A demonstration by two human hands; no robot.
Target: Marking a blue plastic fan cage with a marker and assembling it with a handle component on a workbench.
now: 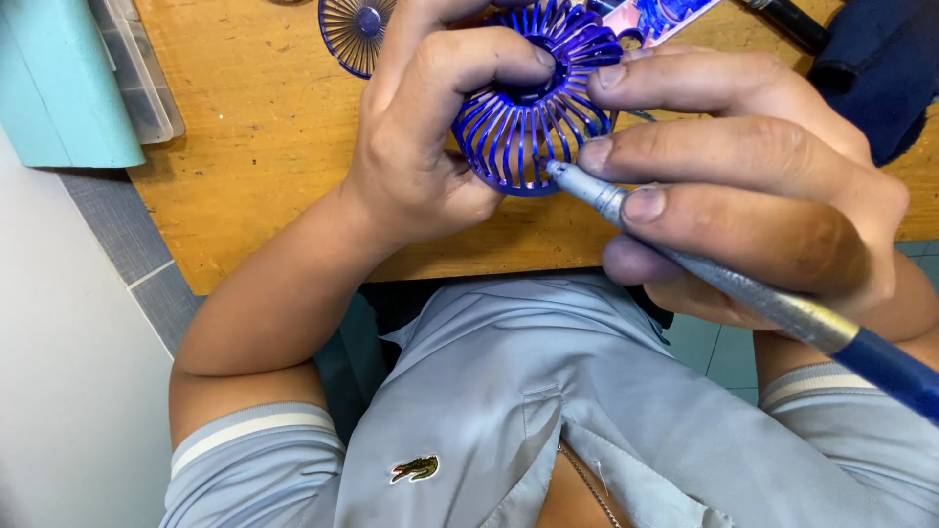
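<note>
A round blue fan grille (528,122) with curved ribs running out from a dark central hub is held just above the near edge of the wooden desk (264,147), close in front of the person's chest. Its domed face is turned toward the camera and tilted slightly to the right, so the hub looks up and toward the person.

The left hand (430,127) wraps the grille from the left: the thumb lies over the top ribs near the hub, and the other fingers curl behind and under the rim, closed firmly on it.

The right hand (753,186) pinches a slim tool (724,279) with a grey metal shaft and a blue handle, held like a pen between thumb and first fingers. The tool's long axis runs diagonally, from the blue handle at lower right up to its tip at upper left, and the tip touches the lower right rim of the grille between two ribs.

Behind the grille, at the far edge of the view, a second round blue grille piece (354,34) lies flat on the desk. A dark blue cloth (885,68) sits at the upper right. At the upper left a pale teal box (59,83) stands beside a clear plastic container (142,73); what either holds cannot be seen.
</note>
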